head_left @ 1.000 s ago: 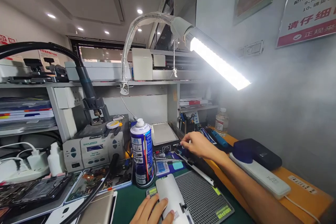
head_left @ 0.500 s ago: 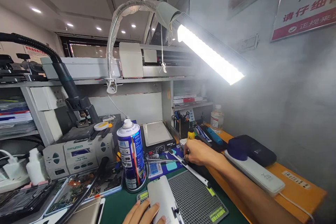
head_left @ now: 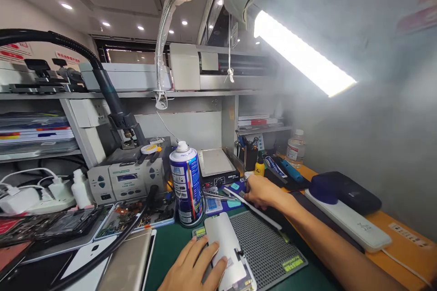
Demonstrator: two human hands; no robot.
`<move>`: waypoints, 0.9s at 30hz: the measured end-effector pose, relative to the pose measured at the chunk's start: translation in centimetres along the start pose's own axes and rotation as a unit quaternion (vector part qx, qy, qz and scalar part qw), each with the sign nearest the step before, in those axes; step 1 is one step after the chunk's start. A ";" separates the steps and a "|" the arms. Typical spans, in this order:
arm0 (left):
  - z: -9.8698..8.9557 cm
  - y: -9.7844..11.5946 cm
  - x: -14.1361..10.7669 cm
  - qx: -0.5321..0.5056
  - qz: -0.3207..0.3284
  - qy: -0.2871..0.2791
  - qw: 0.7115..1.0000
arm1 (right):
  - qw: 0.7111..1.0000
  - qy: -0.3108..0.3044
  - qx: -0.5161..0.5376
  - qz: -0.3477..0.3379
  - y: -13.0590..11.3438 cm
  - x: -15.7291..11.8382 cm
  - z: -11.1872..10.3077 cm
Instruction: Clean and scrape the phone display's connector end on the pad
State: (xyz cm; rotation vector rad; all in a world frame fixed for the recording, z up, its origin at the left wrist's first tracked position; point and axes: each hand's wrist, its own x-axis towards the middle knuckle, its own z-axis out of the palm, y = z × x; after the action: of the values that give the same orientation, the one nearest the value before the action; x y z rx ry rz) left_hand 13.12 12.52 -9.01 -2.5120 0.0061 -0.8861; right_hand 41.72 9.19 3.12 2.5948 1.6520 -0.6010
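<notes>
My left hand (head_left: 198,266) lies with its fingers spread on the edge of a silver phone part (head_left: 225,248), which rests on a grey ribbed mat (head_left: 269,245). Some inner parts show at the near end of that piece. My right hand (head_left: 261,192) reaches to the back of the work area, its fingers curled down beside a long white stick-like tool (head_left: 256,210). What its fingertips hold, if anything, is hidden. A yellow bottle (head_left: 259,167) stands just behind the right hand.
A blue spray can (head_left: 186,186) stands left of the mat. Behind it are a grey soldering station (head_left: 126,179) and a flat heating plate (head_left: 213,163). A white power strip (head_left: 348,220) lies right of my forearm. A bright lamp (head_left: 303,54) hangs above.
The view has turned left and slightly down. More of the silver part and my left hand shows. My right hand stays near the back of the mat, and the white tool has shifted its angle.
</notes>
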 end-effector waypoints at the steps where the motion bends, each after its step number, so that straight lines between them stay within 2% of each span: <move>1: -0.1 0.3 0.1 -0.006 -0.011 -0.009 1.000 | 1.000 -0.014 0.006 0.006 -0.2 0.2 0.0; 5: 0.6 1.7 -0.7 -0.048 -0.061 -0.012 0.997 | 0.999 -0.034 0.024 0.030 -0.7 1.1 0.3; 9: 0.7 2.3 -1.1 -0.083 -0.081 -0.030 0.993 | 0.999 -0.005 0.048 0.025 -0.4 1.7 0.6; 13: -0.3 2.5 -0.5 -0.109 -0.106 -0.051 0.987 | 0.993 0.057 0.099 -0.022 0.5 0.8 -0.2; 16: -0.7 2.6 -0.1 -0.128 -0.117 -0.084 0.981 | 0.976 0.091 0.173 -0.098 1.0 -1.7 -1.0; 18: -0.8 2.7 0.0 -0.131 -0.120 -0.090 0.980 | 0.960 0.056 0.225 -0.154 1.0 -3.9 -0.9; 21: -1.0 2.7 0.1 -0.131 -0.122 -0.082 0.980 | 0.933 -0.070 0.284 -0.209 0.7 -6.7 0.5; 22: -1.0 2.7 0.1 -0.132 -0.123 -0.084 0.980 | 0.909 -0.129 0.330 -0.220 0.6 -7.3 1.3; 24: -1.1 2.7 0.1 -0.131 -0.120 -0.086 0.980 | 0.893 -0.168 0.349 -0.227 0.5 -8.0 2.9; 27: -1.1 2.7 0.1 -0.129 -0.116 -0.080 0.982 | 0.898 -0.164 0.337 -0.230 0.9 -8.3 4.9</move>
State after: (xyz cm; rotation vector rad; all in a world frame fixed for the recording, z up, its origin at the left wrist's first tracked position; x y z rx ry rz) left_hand 12.92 9.63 -9.38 -2.8648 -0.2437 -0.8132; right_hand 37.86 0.53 1.03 2.2013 2.2240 -1.8062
